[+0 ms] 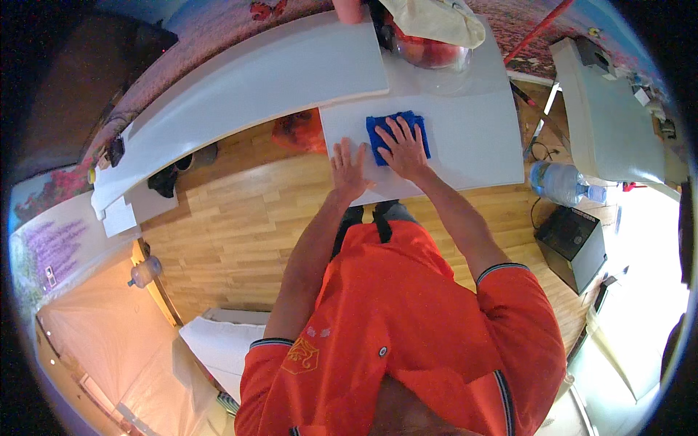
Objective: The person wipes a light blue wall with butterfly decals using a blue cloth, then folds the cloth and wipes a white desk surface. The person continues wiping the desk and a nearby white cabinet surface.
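Note:
A folded blue cloth [380, 153] lies on the white tabletop [469, 144] before me. My right hand [404, 150] rests flat on the cloth with its fingers spread, pressing on it rather than gripping it. To the left of the cloth, my left hand [349, 171] lies palm down at the table's left edge, fingers apart and nothing in it. Bare tabletop shows between the left hand and the cloth.
A longer white surface [262, 82] adjoins at the upper left. At the table's far end stand a transparent container with red contents [428, 52] and a cream fabric [441, 22]. Large water bottle [561, 182] and black-and-grey box [572, 245] are on the floor at right.

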Motion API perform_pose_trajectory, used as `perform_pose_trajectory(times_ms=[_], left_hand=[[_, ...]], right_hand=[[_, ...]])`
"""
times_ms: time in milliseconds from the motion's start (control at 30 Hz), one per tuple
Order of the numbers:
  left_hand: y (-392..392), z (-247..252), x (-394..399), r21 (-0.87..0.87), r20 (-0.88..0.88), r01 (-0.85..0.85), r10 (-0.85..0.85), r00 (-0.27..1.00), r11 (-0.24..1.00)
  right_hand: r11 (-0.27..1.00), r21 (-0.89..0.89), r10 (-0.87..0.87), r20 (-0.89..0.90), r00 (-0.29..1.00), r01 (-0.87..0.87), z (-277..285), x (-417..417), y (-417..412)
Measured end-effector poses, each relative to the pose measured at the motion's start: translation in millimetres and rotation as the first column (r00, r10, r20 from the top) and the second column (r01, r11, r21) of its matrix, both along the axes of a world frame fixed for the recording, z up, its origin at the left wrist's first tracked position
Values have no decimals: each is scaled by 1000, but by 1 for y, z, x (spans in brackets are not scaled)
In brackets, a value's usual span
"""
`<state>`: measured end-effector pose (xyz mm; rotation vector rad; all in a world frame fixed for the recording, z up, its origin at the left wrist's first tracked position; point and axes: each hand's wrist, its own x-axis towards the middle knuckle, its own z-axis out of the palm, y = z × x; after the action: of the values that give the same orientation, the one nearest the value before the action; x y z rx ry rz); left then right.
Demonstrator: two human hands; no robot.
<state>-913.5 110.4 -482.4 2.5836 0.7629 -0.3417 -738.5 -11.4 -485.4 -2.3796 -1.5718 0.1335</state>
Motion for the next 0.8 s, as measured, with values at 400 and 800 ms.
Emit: perform_pose_trajectory(times_ms=[400, 800], left_hand=[[0, 2, 4, 2, -50, -21, 21, 999, 1000], [-3, 7, 10, 54, -209, 20, -9, 978, 998]], right_hand=[[960, -11, -279, 68, 958, 280, -24, 48, 19], [989, -97, 111, 18, 994, -109, -3, 15, -59]])
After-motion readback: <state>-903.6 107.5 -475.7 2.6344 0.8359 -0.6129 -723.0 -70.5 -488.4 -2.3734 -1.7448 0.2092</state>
